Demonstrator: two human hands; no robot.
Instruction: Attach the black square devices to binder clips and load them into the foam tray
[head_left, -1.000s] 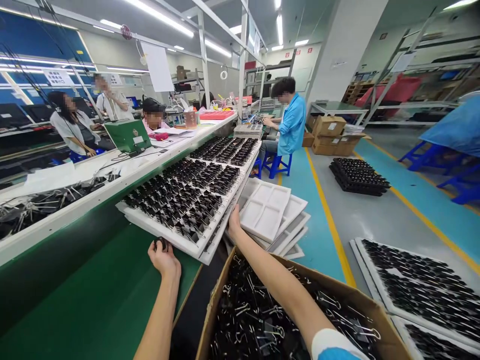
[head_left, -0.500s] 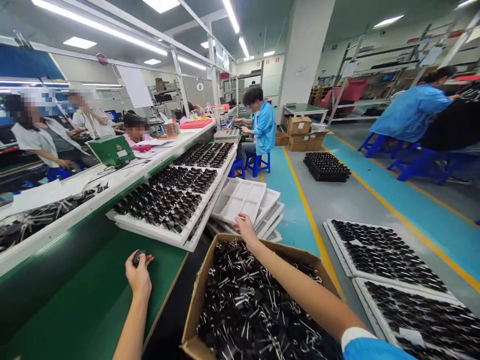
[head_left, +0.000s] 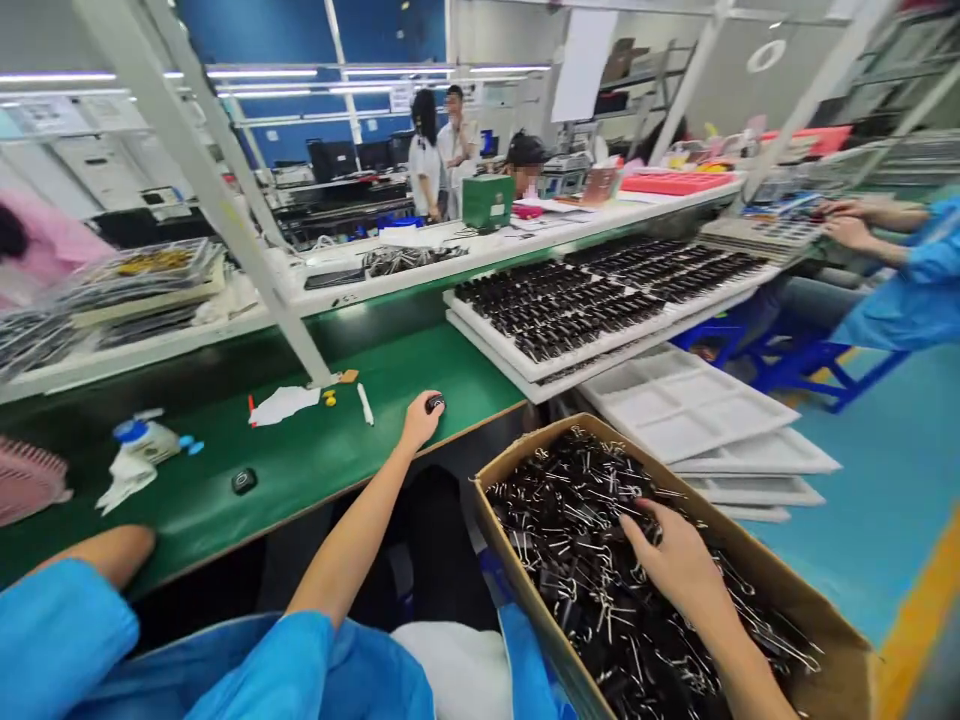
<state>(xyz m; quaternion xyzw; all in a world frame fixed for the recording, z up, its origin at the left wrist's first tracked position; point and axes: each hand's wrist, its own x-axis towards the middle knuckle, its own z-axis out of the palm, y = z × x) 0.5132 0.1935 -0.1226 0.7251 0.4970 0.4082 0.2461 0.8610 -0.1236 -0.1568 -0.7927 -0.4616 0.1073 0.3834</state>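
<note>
My left hand [head_left: 422, 420] is closed on a small black rounded device [head_left: 435, 402] with a pale ring mark, at the front edge of the green bench [head_left: 480, 365]. What the device is, I cannot tell. My right hand [head_left: 671, 550] reaches into a cardboard box [head_left: 517, 585], thumb and fingers apart over a heap of loose black binder clips [head_left: 592, 590] with silver wire handles. Its fingertips are at the clips, and nothing shows gripped between them. A similar black device [head_left: 244, 481] lies on the bench to the left.
White trays [head_left: 529, 375] with rows of black clips overhang the bench's right end. White divided trays [head_left: 705, 400] are stacked beyond the box. A bottle [head_left: 146, 437], paper [head_left: 285, 405] and a white pen [head_left: 365, 404] lie on the bench. A co-worker's blue sleeve [head_left: 67, 630] is close at left.
The view has swung left. My right hand has come from near the stacked white trays down into the clip box. My left hand still holds the black device over the bench.
</note>
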